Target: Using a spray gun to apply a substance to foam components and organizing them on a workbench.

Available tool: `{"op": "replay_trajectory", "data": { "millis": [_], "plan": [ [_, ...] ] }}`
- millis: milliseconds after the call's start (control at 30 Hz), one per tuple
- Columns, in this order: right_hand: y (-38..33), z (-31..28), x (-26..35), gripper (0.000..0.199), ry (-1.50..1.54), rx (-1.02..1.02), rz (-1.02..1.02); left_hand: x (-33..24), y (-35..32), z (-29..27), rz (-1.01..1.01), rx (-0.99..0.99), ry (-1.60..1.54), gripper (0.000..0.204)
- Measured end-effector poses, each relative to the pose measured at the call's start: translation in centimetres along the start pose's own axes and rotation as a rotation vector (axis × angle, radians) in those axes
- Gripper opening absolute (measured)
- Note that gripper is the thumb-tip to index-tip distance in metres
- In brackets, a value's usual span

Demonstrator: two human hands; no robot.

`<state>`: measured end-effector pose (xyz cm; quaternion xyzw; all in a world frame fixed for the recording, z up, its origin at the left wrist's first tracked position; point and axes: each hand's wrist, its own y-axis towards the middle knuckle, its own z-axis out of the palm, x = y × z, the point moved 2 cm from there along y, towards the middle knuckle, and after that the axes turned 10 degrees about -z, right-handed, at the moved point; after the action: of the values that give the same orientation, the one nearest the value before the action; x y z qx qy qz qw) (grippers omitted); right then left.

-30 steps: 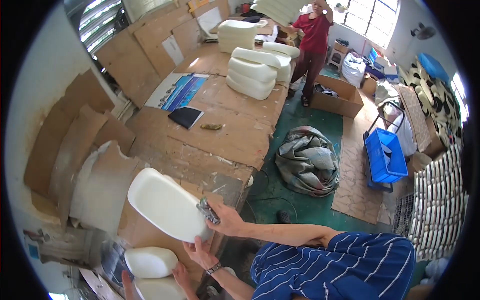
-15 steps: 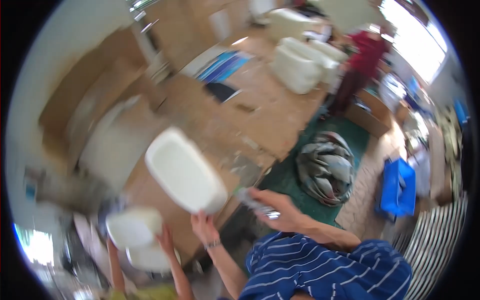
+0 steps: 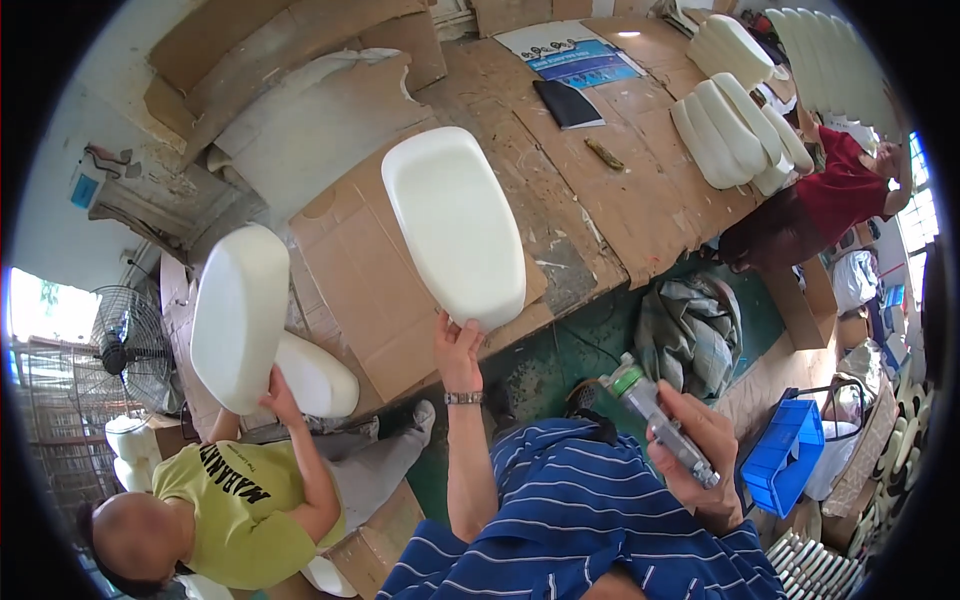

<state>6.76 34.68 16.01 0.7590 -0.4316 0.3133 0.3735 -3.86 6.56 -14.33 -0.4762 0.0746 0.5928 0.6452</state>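
Observation:
My left hand (image 3: 460, 352), with a metal watch on its wrist, pinches the near end of a white moulded tray-like piece (image 3: 455, 225). The piece is a long rounded rectangle with a raised rim, tilted over the cardboard on the table. Off to the right, my right hand (image 3: 700, 445) is wrapped round a grey handheld tool (image 3: 665, 425) with a green ring near its end. The tool is apart from the white piece; its exact kind I cannot make out.
At left, a person in a yellow-green shirt (image 3: 250, 505) holds another white piece (image 3: 240, 315). More white pieces (image 3: 720, 130) stand on the cardboard-covered table (image 3: 640, 225) near a person in red (image 3: 850, 180). A crumpled sheet (image 3: 690, 330) and blue crate (image 3: 785, 455) lie right; a fan (image 3: 130, 345) stands left.
The view has turned and steadied. My left hand still holds the white piece, now farther right in view. My right hand has drawn away from it with the tool. The other person's piece is raised and tipped.

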Motion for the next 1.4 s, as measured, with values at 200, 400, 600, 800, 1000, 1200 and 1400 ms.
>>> {"op": "replay_trajectory", "data": {
  "millis": [200, 400, 600, 800, 1000, 1200, 1400],
  "plan": [
    [0.3, 0.5, 0.6, 0.061, -0.061, -0.019, -0.032, 0.1, 0.1, 0.1, 0.016, 0.019, -0.033, 0.068],
    [-0.7, 0.6, 0.0, 0.068, -0.107, -0.104, 0.017, 0.1, -0.1, 0.0, 0.056, 0.043, -0.041, 0.067],
    [-2.2, 0.3, -0.2, 0.063, -0.117, -0.091, -0.010, -0.2, -0.6, 0.5, 0.067, 0.051, -0.046, 0.065],
    [-2.9, -0.2, -0.1, 0.063, -0.116, -0.094, -0.012, -0.3, -0.7, 0.5, 0.071, 0.043, -0.031, 0.057],
    [-3.8, -0.6, -0.1, 0.056, -0.103, -0.032, 0.001, -0.3, -0.6, 0.4, 0.077, 0.047, -0.008, 0.064],
    [-3.7, -0.9, -0.3, 0.065, -0.062, -0.023, -0.004, -0.1, -0.5, 0.4, 0.085, 0.055, -0.009, 0.066],
    [-4.6, -1.1, -0.5, 0.059, -0.060, -0.015, 0.030, 0.1, -0.6, 0.2, 0.081, 0.054, -0.029, 0.058]
  ]
}}
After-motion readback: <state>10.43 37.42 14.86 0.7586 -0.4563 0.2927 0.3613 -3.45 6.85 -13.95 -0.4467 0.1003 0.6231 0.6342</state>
